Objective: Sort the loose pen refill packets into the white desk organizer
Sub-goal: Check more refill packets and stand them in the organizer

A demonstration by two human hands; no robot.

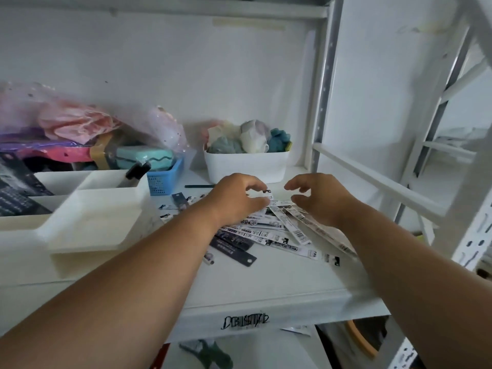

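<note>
White-and-black pen refill packets (269, 233) are still heaped on the shelf (279, 283), right of the white desk organizer (87, 217), where none are seen filed. Left hand (234, 198) and right hand (319, 198) are loosely curled over the heap; a firm grip cannot be told.

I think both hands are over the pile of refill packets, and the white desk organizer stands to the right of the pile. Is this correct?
Not quite. The head view shows the white desk organizer to the left of the pile of refill packets, not to the right. The rest is correct: the left hand and the right hand are both over the pile.
</note>
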